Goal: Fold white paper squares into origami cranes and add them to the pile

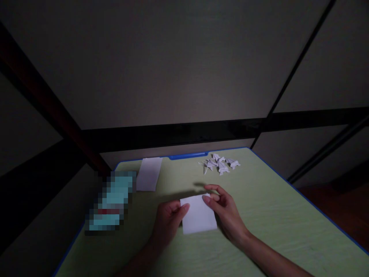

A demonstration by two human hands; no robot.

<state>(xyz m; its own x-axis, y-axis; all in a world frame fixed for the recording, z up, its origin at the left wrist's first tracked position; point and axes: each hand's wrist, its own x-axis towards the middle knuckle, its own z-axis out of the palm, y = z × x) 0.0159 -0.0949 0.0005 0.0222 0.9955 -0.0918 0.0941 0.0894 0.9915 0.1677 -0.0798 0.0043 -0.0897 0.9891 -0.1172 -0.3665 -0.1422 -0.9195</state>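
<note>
- The white sheet (198, 218) is near the middle of the green tabletop (276, 219), close to the person. I cannot tell whether its near edge rests on the surface or hangs just above it.
- The left hand (169, 216) grips the sheet's left edge, thumb on top near the upper corner. Its fingers are curled out of sight beneath.
- The right hand (225, 211) pinches the upper right corner, with the thumb on the paper and the forefinger arched just behind it.
- Well apart, at the far edge, a small stack of white paper (149, 174) lies to the left and a cluster of folded paper figures (219, 164) to the right. A pixelated blue object (111, 204) lies at the left edge.
- As a judgement, the dim light is a risk: edges and corners look hard to line up, and a crease pressed in off-line would stay in the paper.
- Uneven pull between the two hands could skew or wrinkle the thin sheet. A loose pinch could let it slide on the smooth surface.
</note>
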